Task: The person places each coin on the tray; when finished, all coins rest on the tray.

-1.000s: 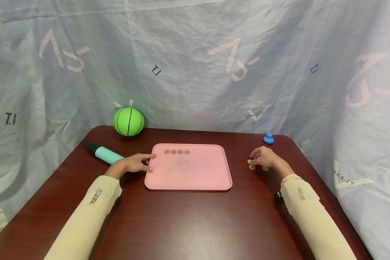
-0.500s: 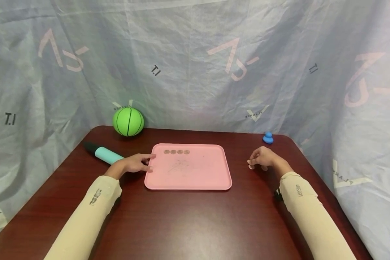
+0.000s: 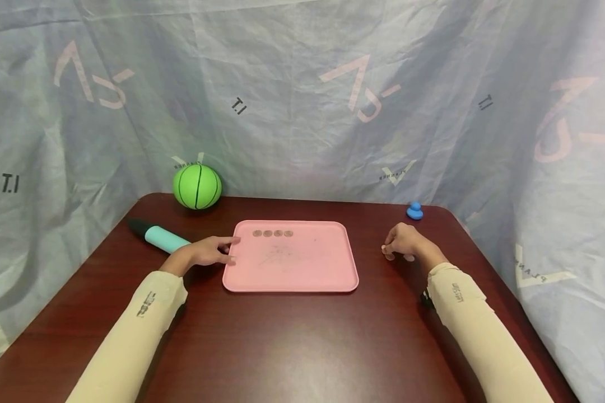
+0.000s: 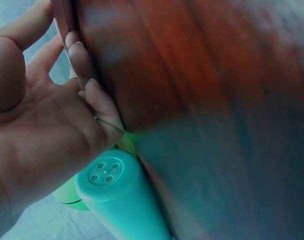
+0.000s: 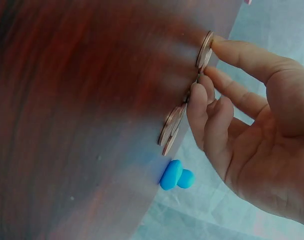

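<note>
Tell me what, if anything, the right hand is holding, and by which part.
The right hand touches a coin at its rim; whether it actually grips it cannot be told.

The tray (image 3: 322, 263) is pink, the ball (image 3: 197, 187) black-lined green.

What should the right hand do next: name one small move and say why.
Probably lift the coin by its fingertips toward the tray. The right hand is right at that coin, and the row of four coins has bare tray beside it. Whether the grip is secure is unclear.
</note>
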Available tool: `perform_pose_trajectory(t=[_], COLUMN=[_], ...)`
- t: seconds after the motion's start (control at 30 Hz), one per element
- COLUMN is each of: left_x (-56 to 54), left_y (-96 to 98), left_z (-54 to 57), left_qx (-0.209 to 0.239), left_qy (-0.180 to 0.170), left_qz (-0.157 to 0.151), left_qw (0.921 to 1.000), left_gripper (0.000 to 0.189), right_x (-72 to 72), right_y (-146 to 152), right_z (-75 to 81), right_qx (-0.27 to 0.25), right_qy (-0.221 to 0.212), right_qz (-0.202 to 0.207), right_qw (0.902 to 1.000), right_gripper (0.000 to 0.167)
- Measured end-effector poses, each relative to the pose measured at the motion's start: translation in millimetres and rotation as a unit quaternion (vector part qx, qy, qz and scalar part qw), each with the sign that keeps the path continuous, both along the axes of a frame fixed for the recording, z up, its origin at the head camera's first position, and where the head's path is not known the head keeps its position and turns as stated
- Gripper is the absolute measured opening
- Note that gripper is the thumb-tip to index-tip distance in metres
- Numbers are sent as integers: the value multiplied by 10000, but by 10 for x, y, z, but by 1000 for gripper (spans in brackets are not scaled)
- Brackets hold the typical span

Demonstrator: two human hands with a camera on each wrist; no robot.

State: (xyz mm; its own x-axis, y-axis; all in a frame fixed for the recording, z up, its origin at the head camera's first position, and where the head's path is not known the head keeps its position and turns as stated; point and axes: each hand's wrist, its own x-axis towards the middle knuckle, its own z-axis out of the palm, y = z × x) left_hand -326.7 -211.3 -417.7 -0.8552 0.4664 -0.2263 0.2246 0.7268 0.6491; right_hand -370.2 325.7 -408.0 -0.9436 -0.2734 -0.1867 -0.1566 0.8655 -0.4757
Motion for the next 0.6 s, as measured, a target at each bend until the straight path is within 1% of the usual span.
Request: perform_pose_trajectory(t=[0.13,0.3,0.47,0.6], left_x=[-1,-1,-4,5], left_y=[-1,-2,0,-1], left_z=[3,8,-2,1], left_qx=[1,44,63,60], left_qy=[-13,-19,-28,-29], left_qz=[26,9,10,15], left_qw=[10000,10000,10000,10000], left_gripper=[72,72,71,72], right_x=[17,40,35,37], right_y=[-29,-49,-44,-44], right_z=[7,4,-7,-12], right_qx=[-25,-142,-205,-171], right_qy=[100,105,127,103], right_qz=[7,-55,-146,-106], right_qw=[9999,9998,9996,9997], right_gripper=[11,12,18,20])
